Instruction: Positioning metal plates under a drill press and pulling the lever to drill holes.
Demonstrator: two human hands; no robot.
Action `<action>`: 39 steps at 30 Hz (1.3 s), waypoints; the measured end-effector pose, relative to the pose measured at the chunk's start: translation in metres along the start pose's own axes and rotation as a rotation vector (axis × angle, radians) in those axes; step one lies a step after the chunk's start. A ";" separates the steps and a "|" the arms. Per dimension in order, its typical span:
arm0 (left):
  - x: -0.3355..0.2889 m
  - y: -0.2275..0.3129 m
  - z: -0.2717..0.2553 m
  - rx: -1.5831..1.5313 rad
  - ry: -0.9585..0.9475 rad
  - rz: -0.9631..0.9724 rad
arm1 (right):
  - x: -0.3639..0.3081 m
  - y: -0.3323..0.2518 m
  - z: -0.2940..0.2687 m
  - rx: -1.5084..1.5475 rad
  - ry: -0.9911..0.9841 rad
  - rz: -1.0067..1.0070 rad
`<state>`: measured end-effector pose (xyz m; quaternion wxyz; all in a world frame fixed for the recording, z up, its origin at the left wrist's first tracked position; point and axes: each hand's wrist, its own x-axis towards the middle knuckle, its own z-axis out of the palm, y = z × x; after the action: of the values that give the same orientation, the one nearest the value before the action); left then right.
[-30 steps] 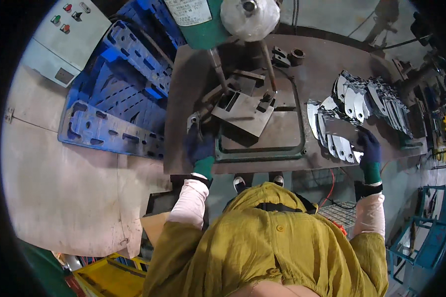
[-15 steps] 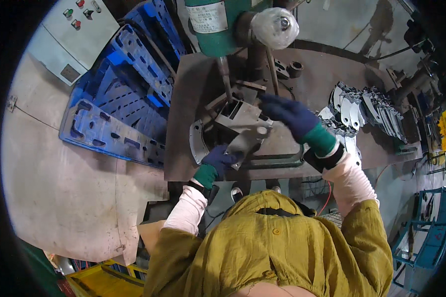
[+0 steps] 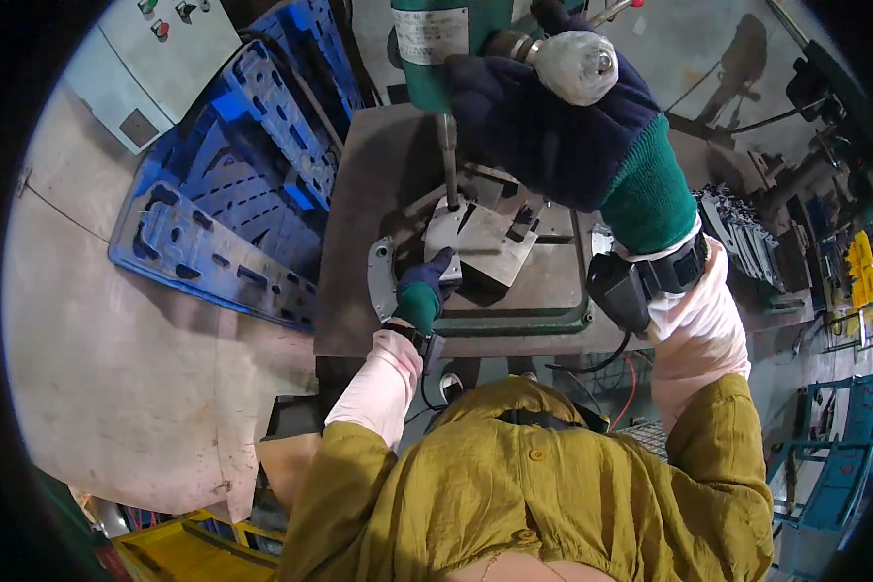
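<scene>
A drill press with a green head (image 3: 432, 87) stands before me, its spindle (image 3: 448, 155) pointing down at a small metal plate (image 3: 443, 229). That plate lies against the left side of a block-like steel fixture (image 3: 495, 242). My left hand (image 3: 429, 283), in a dark blue glove, is closed on the near end of the plate. My right hand (image 3: 563, 131), gloved alike, is raised at the plastic-wrapped hub (image 3: 577, 68) and closed about the feed handle there; the glove hides its grip. A curved metal plate (image 3: 381, 278) lies just left of my left hand.
Many curved metal plates (image 3: 742, 233) are piled on the right of the worktable (image 3: 354, 204). Blue plastic pallets (image 3: 213, 242) stand at the left, below a grey control box (image 3: 155, 68). A blue rack (image 3: 839, 427) stands far right. A black cable hangs near my right wrist.
My right hand has risen from beside the fixture to the feed handle. My left hand has moved the plate left and away from me, under the spindle against the fixture.
</scene>
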<state>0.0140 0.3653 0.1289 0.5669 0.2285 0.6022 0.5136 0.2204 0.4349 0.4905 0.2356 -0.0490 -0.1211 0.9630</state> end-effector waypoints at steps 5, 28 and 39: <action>-0.008 0.015 -0.008 -0.162 0.120 -0.201 | 0.004 0.000 -0.001 0.076 0.039 0.030; -0.008 0.017 -0.005 -0.151 0.166 -0.255 | 0.015 0.029 -0.138 -1.330 0.276 -0.467; -0.038 0.029 -0.005 0.731 0.049 0.296 | 0.039 0.015 -0.194 -1.598 0.759 -0.833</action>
<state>0.0102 0.3415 0.1710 0.3534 0.4875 0.7191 0.3468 0.2089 0.4810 0.2979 0.4774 -0.4541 -0.6620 0.3572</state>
